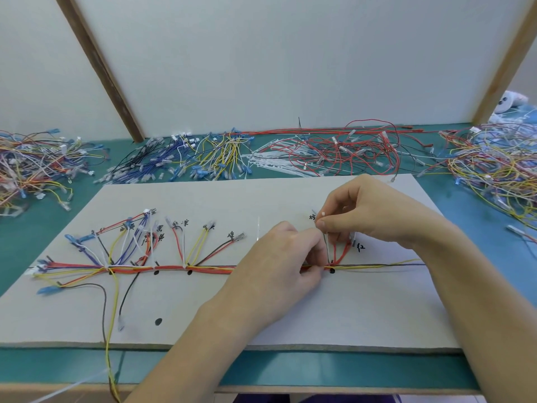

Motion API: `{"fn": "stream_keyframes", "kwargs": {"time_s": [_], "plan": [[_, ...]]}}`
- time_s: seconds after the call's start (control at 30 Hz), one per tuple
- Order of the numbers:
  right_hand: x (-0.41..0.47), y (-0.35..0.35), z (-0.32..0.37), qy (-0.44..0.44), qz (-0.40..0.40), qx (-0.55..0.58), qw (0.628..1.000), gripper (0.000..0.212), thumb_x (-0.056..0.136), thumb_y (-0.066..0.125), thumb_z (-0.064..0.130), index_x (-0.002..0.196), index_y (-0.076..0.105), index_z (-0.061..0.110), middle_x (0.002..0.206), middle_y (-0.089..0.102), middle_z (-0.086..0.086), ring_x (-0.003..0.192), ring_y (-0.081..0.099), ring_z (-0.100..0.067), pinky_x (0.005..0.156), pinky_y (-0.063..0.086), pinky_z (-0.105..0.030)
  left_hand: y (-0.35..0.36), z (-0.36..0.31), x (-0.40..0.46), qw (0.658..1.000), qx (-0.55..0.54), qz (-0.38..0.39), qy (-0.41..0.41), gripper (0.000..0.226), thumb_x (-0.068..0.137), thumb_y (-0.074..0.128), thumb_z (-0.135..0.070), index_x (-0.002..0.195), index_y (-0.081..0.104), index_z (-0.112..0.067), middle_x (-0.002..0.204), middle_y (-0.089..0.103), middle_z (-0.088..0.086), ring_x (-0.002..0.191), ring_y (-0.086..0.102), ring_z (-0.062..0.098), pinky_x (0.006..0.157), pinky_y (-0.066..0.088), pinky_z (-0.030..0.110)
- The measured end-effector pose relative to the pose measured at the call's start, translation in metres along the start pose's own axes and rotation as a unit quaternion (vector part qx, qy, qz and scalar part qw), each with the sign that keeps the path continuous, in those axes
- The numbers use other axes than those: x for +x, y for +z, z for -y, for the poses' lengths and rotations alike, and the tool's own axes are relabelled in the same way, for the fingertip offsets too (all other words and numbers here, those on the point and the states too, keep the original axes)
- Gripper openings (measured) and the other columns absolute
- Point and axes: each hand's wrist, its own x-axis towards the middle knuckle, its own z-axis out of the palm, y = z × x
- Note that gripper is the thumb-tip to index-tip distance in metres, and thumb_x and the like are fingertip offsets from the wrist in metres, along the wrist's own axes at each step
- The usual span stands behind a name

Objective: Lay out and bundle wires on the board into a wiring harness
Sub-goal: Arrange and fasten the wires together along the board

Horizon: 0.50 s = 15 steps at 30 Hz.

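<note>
From the head camera I see the wire bundle (174,269) lying on the grey board (290,321), its long axis going left to right. My left hand (279,257) pinches the bundle. My right hand (363,216) pinches a white cable tie (323,214) just above it.

Your left hand (286,257) lies palm down, forearm entering from bottom centre, fingers curled in a pinch at their tips. Your right hand (363,210) is raised just beside it, thumb and forefinger pinched, wrist bent.
</note>
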Motion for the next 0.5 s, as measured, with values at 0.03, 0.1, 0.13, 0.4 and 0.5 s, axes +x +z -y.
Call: {"fn": "stream_keyframes", "kwargs": {"time_s": [0.03, 0.1, 0.13, 0.4, 0.5], "plan": [[-0.0004, 0.0006, 0.0003, 0.003, 0.01, -0.001, 1.0, 0.008, 0.084, 0.08, 0.012, 0.076, 0.078, 0.014, 0.068, 0.075, -0.01, 0.059, 0.068, -0.016, 0.06, 0.056, -0.026, -0.0004, 0.0005, 0.0002, 1.0, -0.003, 0.006, 0.001, 0.023, 0.088, 0.068, -0.018, 0.086, 0.055, -0.037, 0.084, 0.063, -0.015, 0.097, 0.048, 0.002, 0.08, 0.046, 0.026], [-0.0012, 0.001, 0.0007, 0.007, 0.024, -0.001, 1.0, 0.007, 0.085, 0.08, 0.011, 0.078, 0.079, 0.014, 0.069, 0.075, -0.01, 0.061, 0.068, -0.017, 0.062, 0.057, -0.027, -0.0003, 0.0017, -0.0003, 1.0, -0.009, 0.011, 0.005, 0.027, 0.088, 0.068, -0.017, 0.087, 0.053, -0.04, 0.086, 0.063, -0.015, 0.098, 0.048, 0.003, 0.081, 0.046, 0.026], [-0.0013, 0.0008, 0.0009, 0.008, 0.027, 0.002, 1.0, 0.006, 0.085, 0.08, 0.01, 0.079, 0.079, 0.014, 0.069, 0.075, -0.011, 0.061, 0.069, -0.017, 0.063, 0.057, -0.028, 0.0001, 0.0025, -0.0009, 1.0, -0.013, 0.01, 0.008, 0.027, 0.088, 0.068, -0.016, 0.087, 0.054, -0.039, 0.086, 0.063, -0.015, 0.098, 0.048, 0.003, 0.081, 0.045, 0.024], [-0.0035, 0.001, 0.0034, 0.004, 0.054, 0.003, 0.999, 0.006, 0.082, 0.083, 0.012, 0.077, 0.079, 0.012, 0.078, 0.078, 0.004, 0.063, 0.064, -0.004, 0.057, 0.046, -0.011, -0.0011, 0.0067, -0.0053, 0.998, 0.004, -0.046, 0.041, 0.016, 0.084, 0.081, -0.02, 0.087, 0.068, -0.03, 0.083, 0.057, -0.028, 0.097, 0.05, 0.006, 0.085, 0.039, 0.015], [-0.0043, 0.0005, 0.0042, 0.002, 0.056, -0.014, 0.998, 0.008, 0.081, 0.084, 0.014, 0.074, 0.079, 0.016, 0.082, 0.079, 0.005, 0.061, 0.063, 0.002, 0.057, 0.045, -0.009, -0.0015, 0.0054, -0.0076, 0.995, 0.042, -0.06, 0.062, 0.015, 0.082, 0.083, -0.028, 0.088, 0.069, -0.03, 0.087, 0.063, -0.017, 0.095, 0.05, 0.014, 0.086, 0.041, 0.029]]}}
